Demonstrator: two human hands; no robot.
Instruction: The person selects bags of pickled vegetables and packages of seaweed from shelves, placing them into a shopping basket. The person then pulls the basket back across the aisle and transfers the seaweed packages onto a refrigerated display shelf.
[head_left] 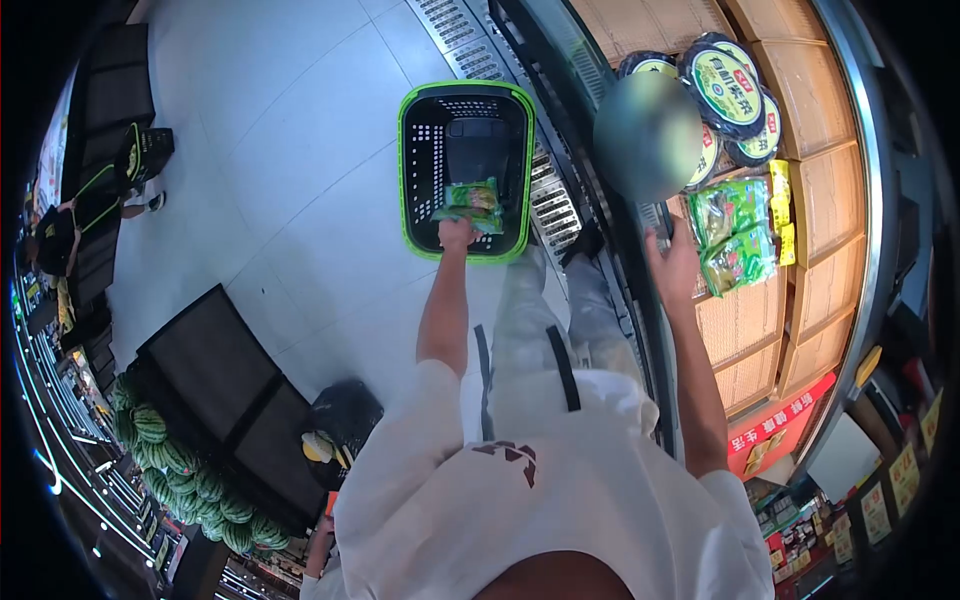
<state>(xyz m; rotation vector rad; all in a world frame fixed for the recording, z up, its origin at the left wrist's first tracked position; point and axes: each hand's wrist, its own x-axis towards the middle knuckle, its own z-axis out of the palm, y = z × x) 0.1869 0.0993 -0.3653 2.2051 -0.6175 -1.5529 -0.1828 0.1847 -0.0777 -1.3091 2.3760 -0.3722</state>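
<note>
My left hand [457, 234] reaches into a black shopping basket [403, 170] with a bright green rim and is closed on the near end of a green plastic packet [466, 213]. Another green packet [478, 192] lies against it in the basket. My right hand [675, 262] is at the front edge of the display shelf [745, 325], thumb and fingers apart, with no product in it. Just right of it lie two green-and-clear food packets [738, 258], side by side.
Several dark round packages [722, 90] with pale labels sit farther along the shelf, partly behind a blurred round patch. Yellow tags [780, 200] stand beside the packets. Watermelons [165, 460] are piled by a black stand [215, 385] at left. Another person [130, 210] is at far left.
</note>
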